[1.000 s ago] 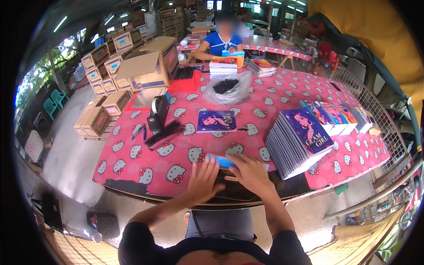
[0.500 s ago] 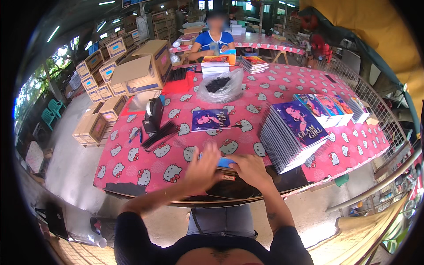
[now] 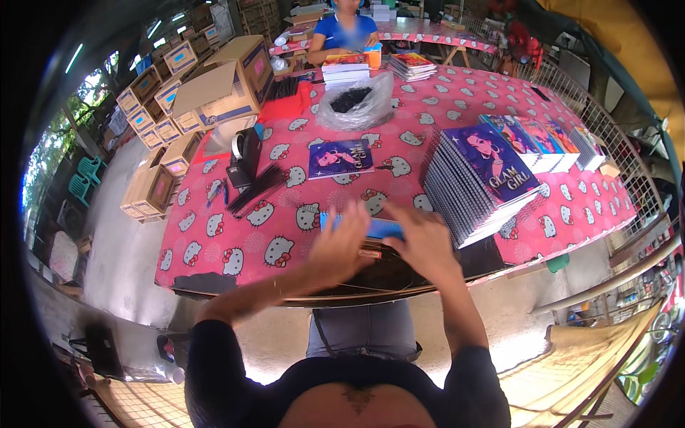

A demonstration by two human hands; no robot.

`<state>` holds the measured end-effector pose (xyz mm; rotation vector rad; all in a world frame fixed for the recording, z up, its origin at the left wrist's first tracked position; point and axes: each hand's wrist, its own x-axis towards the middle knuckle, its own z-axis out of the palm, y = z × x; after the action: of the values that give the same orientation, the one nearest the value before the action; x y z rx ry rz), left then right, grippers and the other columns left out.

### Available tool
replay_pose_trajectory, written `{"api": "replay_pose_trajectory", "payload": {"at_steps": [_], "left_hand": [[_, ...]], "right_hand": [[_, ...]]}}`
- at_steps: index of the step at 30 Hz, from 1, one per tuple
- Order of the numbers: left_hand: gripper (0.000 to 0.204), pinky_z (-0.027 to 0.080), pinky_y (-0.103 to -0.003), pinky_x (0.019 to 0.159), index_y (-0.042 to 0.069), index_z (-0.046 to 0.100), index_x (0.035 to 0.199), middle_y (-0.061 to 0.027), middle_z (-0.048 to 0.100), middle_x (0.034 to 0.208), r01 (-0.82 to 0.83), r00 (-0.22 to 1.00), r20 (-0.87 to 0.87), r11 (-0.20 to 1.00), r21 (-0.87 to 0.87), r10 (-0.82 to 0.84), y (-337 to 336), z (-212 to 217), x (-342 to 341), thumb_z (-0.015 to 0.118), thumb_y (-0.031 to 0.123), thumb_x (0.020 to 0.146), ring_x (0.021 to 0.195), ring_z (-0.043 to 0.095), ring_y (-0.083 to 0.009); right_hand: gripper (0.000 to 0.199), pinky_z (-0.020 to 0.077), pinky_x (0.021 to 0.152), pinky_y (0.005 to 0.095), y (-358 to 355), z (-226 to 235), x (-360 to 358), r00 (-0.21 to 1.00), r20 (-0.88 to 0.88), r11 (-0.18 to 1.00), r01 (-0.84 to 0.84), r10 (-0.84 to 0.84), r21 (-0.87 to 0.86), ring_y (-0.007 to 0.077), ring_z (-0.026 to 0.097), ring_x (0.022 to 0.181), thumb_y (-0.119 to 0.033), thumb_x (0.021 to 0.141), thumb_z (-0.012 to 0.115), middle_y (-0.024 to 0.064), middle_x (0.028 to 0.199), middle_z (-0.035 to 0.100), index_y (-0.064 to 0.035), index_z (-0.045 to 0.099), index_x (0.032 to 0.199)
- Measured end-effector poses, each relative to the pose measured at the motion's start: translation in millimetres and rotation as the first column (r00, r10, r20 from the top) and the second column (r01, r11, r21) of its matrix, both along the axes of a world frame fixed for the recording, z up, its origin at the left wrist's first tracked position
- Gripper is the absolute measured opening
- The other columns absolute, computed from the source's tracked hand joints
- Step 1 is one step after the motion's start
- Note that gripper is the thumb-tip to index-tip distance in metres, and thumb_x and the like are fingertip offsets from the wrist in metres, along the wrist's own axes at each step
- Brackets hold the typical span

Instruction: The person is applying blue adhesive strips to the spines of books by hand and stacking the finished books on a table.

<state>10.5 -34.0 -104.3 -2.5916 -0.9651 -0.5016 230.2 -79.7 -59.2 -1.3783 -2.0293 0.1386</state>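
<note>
Gripping a flat blue item (image 3: 371, 228) between them, both hands sit at the near edge of the pink cartoon-cat tablecloth (image 3: 285, 242): the left hand (image 3: 341, 246) has its fingers spread across the item's left end, the right hand (image 3: 427, 242) curls over its right end, and what sits under the palms is hidden. By the look of it the work is somewhere in the middle, since one purple-covered notebook (image 3: 340, 158) lies alone just beyond the fingertips while a tall fanned stack of spiral notebooks (image 3: 479, 182) waits untouched to the right of the right hand. Beyond the left fingers stand a black tape dispenser (image 3: 245, 151) and a loose bundle of thin black strips (image 3: 255, 189). Farther out, a clear plastic bag (image 3: 354, 101) holds small black pieces (too small to identify). An open cardboard box (image 3: 221, 85) sits at the far left corner, its contents out of sight, and more closed cartons (image 3: 150, 107) are piled on the floor there. A person in blue (image 3: 344, 32) sits at the far end.
</note>
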Motion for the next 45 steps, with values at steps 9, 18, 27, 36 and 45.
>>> {"api": "replay_pose_trajectory", "payload": {"at_steps": [9, 18, 27, 36, 45], "left_hand": [[0.081, 0.026, -0.061, 0.116, -0.003, 0.040, 0.148, -0.0229, 0.043, 0.153, 0.182, 0.982, -0.047, 0.983, -0.037, -0.184, -22, -26, -4, 0.064, 0.050, 0.091, 0.144, 0.039, -0.0378], [0.080, 0.023, -0.061, 0.118, -0.006, 0.039, 0.149, -0.0271, 0.037, 0.157, 0.201, 0.977, 0.067, 0.980, 0.014, -0.201, -6, -28, -5, 0.062, 0.046, 0.094, 0.149, 0.032, -0.0397], [0.084, 0.021, -0.062, 0.118, -0.006, 0.038, 0.150, -0.0300, 0.037, 0.156, 0.168, 0.985, 0.026, 0.986, 0.015, -0.168, 2, 0, 14, 0.059, 0.052, 0.094, 0.149, 0.032, -0.0413], [0.085, 0.022, -0.062, 0.118, -0.005, 0.040, 0.149, -0.0284, 0.037, 0.157, -0.011, 0.997, 0.081, 0.992, 0.128, 0.000, 32, 23, 26, 0.054, 0.058, 0.094, 0.149, 0.033, -0.0407], [0.090, 0.022, -0.064, 0.117, -0.003, 0.038, 0.152, -0.0237, 0.035, 0.160, 0.202, 0.977, 0.075, 0.978, -0.047, -0.198, 1, -4, 25, 0.062, 0.056, 0.089, 0.150, 0.032, -0.0385]], "right_hand": [[0.024, 0.0522, 0.083, 0.0248, 7, -101, 0, 0.462, -0.887, 0.989, -0.130, -0.003, -0.071, 0.0077, 0.064, 0.092, -0.009, 0.090, 0.078, 0.0028, 0.100, 0.074, 0.0021, 0.072, 0.111], [0.026, 0.0509, 0.078, 0.0224, 18, -96, -9, 0.512, -0.858, 0.983, -0.171, 0.026, -0.072, 0.0067, 0.063, 0.087, -0.006, 0.090, 0.077, 0.0028, 0.095, 0.071, 0.0012, 0.066, 0.113], [0.026, 0.0436, 0.062, 0.0242, 19, -99, 6, 0.678, -0.726, 0.949, -0.291, 0.116, -0.120, 0.0050, 0.056, 0.072, -0.010, 0.095, 0.071, 0.0006, 0.082, 0.065, -0.0024, 0.066, 0.119], [0.025, 0.0456, 0.060, 0.0294, 13, -72, -3, 0.804, -0.591, 0.940, -0.249, 0.067, -0.233, 0.0100, 0.054, 0.065, -0.011, 0.094, 0.069, 0.0096, 0.077, 0.066, -0.0006, 0.069, 0.117], [0.027, 0.0503, 0.068, 0.0319, 18, -83, -1, 0.809, -0.572, 0.959, -0.253, 0.139, -0.126, 0.0148, 0.060, 0.071, -0.008, 0.093, 0.068, 0.0126, 0.085, 0.070, 0.0010, 0.067, 0.118]]}}
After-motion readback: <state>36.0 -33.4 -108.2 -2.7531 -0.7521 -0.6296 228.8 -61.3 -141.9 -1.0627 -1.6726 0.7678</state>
